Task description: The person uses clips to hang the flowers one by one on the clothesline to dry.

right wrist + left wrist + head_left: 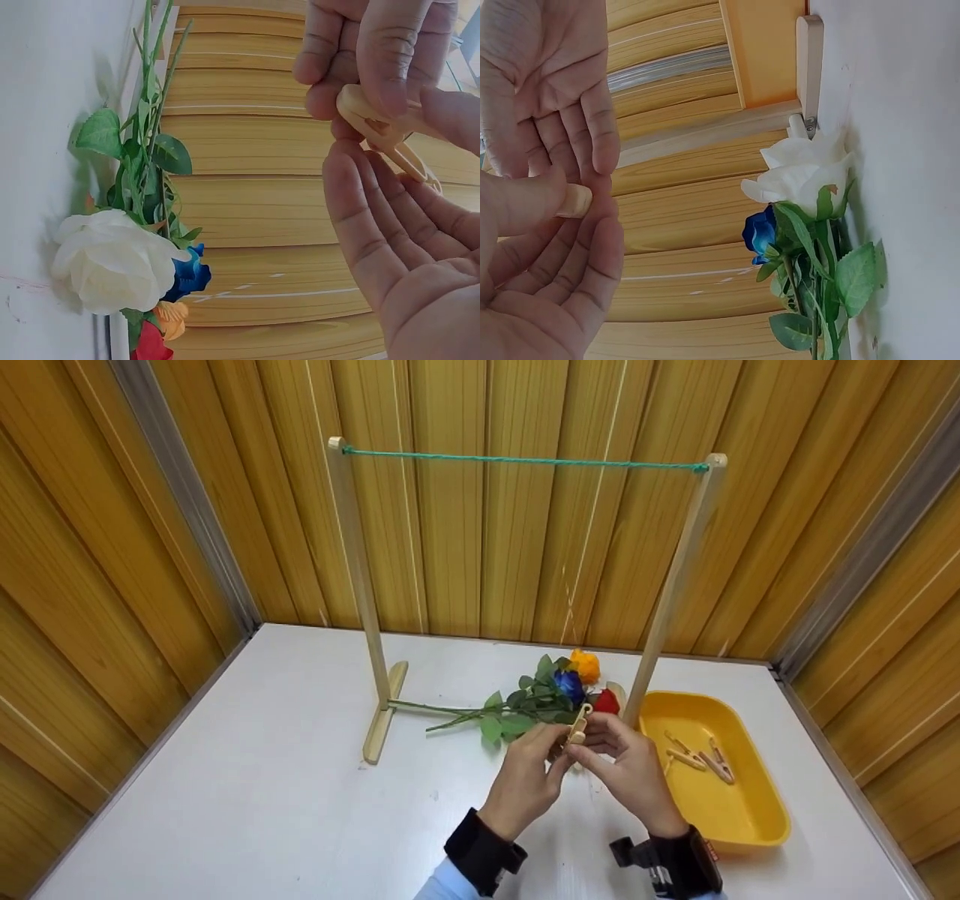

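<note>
A pale yellow clothespin [577,725] is held between both hands over the table, in front of the flowers. My left hand [526,771] pinches it from the left with thumb and fingers. From the other side, the thumb and fingertips of my right hand [628,765] grip it too. The right wrist view shows the clothespin [375,120] among the fingertips; in the left wrist view the fingers mostly hide it. Behind the hands lie artificial roses: orange [585,666], blue [568,687], red [607,702] and white [116,262]. Their green stems [442,710] point left.
A wooden stand, with left post [358,577] and right post [671,600], carries a taut green cord [525,460]. On the right a yellow tray [750,817] holds more clothespins [716,769]. Wood-look panels [517,547] enclose the white table [225,780].
</note>
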A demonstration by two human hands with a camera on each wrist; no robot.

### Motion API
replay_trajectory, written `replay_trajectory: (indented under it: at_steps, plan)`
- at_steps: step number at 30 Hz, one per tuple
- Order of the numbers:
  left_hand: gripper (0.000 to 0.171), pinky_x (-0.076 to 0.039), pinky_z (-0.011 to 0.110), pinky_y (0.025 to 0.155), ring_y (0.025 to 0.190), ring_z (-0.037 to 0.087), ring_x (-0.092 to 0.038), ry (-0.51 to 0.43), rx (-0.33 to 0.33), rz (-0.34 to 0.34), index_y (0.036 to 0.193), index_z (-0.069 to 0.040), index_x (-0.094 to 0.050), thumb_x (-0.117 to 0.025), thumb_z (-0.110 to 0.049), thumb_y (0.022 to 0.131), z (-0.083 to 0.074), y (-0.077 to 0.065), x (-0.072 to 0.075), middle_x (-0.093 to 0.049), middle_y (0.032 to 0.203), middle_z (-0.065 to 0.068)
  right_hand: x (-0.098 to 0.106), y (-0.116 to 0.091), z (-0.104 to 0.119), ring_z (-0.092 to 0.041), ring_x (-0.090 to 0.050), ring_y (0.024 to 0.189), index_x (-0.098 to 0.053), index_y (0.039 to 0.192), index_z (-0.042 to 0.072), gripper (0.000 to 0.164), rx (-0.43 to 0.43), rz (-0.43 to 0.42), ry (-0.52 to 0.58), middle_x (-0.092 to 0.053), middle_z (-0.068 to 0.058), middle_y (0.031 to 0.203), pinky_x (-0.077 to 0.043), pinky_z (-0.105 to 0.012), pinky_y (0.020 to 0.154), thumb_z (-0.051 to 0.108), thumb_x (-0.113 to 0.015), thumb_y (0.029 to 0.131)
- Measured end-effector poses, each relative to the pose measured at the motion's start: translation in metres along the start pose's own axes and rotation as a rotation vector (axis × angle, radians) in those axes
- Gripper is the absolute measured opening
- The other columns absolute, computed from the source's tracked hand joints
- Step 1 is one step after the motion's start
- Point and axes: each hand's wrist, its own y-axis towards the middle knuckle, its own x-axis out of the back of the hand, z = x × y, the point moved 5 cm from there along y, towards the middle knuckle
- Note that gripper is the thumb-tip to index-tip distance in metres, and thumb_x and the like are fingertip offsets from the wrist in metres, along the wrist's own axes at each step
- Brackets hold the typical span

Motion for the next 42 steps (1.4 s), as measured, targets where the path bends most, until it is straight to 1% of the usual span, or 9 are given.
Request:
replay_trajectory:
  at_steps: [5,9,15,21,24,26,31,35,42]
  plan:
    - [0.020,-0.048,0.011,0.067,0.079,0.002,-0.060,0.019,0.018,0.032,0.113,-0.010,-0.064,-0.064,-0.016,0.094,0.003,0.000,-0.003,-0.066,0.097,0.000,0.002,0.001,0.000,-0.013,-0.067,0.081,-0.066,0.108,0.000,0.031,0.008,-0.007,-0.040,-0.070,-0.006,0.092,-0.054,-0.019,0.074,0.001,-0.077,0.079]
    - [0.022,-0.048,0.014,0.069,0.080,0.006,-0.062,0.085,0.039,0.056,0.113,-0.010,-0.065,-0.067,-0.013,0.091,0.010,-0.001,-0.003,-0.067,0.097,0.002,0.006,0.002,0.000,-0.013,-0.067,0.080,-0.066,0.108,0.001,0.032,0.011,-0.017,-0.060,-0.070,-0.003,0.091,-0.054,-0.018,0.074,0.002,-0.078,0.078]
    - [0.026,-0.052,0.027,0.079,0.093,0.015,-0.063,0.262,0.078,0.007,0.110,-0.009,-0.066,-0.072,-0.009,0.085,0.029,-0.001,0.009,-0.066,0.101,0.004,0.014,0.003,0.001,-0.014,-0.066,0.080,-0.066,0.108,-0.001,0.033,-0.008,-0.078,-0.093,-0.070,-0.005,0.090,-0.053,-0.018,0.074,-0.003,-0.077,0.077]
    - [0.026,-0.053,0.033,0.081,0.097,0.021,-0.062,0.319,0.146,-0.016,0.110,-0.006,-0.066,-0.071,-0.006,0.085,0.050,-0.001,0.019,-0.063,0.103,0.008,0.021,0.002,0.023,-0.015,-0.065,0.079,-0.063,0.106,-0.009,0.032,-0.040,-0.110,-0.107,-0.069,-0.013,0.089,-0.054,-0.019,0.074,-0.011,-0.074,0.076]
    - [0.024,-0.053,0.033,0.079,0.095,0.023,-0.061,0.354,0.160,-0.010,0.108,-0.003,-0.066,-0.070,-0.003,0.084,0.060,0.002,0.024,-0.062,0.102,0.010,0.023,0.002,0.029,-0.015,-0.066,0.080,-0.064,0.105,-0.009,0.031,-0.043,-0.114,-0.116,-0.069,-0.013,0.088,-0.054,-0.019,0.074,-0.011,-0.074,0.076]
    - [0.023,-0.052,0.033,0.077,0.090,0.023,-0.060,0.389,0.150,-0.008,0.106,0.000,-0.066,-0.068,0.000,0.083,0.067,0.005,0.027,-0.060,0.098,0.010,0.024,0.002,0.020,-0.015,-0.066,0.080,-0.065,0.105,-0.005,0.031,-0.053,-0.119,-0.123,-0.069,-0.011,0.089,-0.054,-0.018,0.074,-0.008,-0.075,0.077]
    - [0.010,-0.048,0.034,0.066,0.075,0.023,-0.055,0.541,0.064,-0.016,0.087,0.000,-0.066,-0.066,0.004,0.078,0.082,0.018,0.030,-0.056,0.084,0.008,0.029,0.002,-0.004,-0.014,-0.066,0.082,-0.066,0.107,0.003,0.032,-0.066,-0.117,-0.113,-0.070,-0.005,0.092,-0.054,-0.018,0.075,0.000,-0.078,0.078]
    - [0.005,-0.047,0.036,0.063,0.070,0.025,-0.055,0.669,0.047,0.029,0.077,-0.003,-0.065,-0.066,0.002,0.078,0.095,0.028,0.027,-0.057,0.078,0.009,0.031,0.002,-0.001,-0.014,-0.066,0.083,-0.066,0.108,0.002,0.032,-0.086,-0.125,-0.119,-0.069,-0.007,0.092,-0.054,-0.018,0.076,-0.001,-0.077,0.078]
    - [0.013,-0.054,0.037,0.062,0.072,0.028,-0.062,0.792,0.131,0.131,0.084,-0.004,-0.072,-0.071,0.002,0.072,0.114,0.035,0.021,-0.063,0.077,0.012,0.035,0.001,0.026,-0.012,-0.065,0.081,-0.063,0.107,-0.009,0.032,-0.072,-0.154,-0.140,-0.068,-0.015,0.091,-0.054,-0.018,0.075,-0.009,-0.074,0.078]
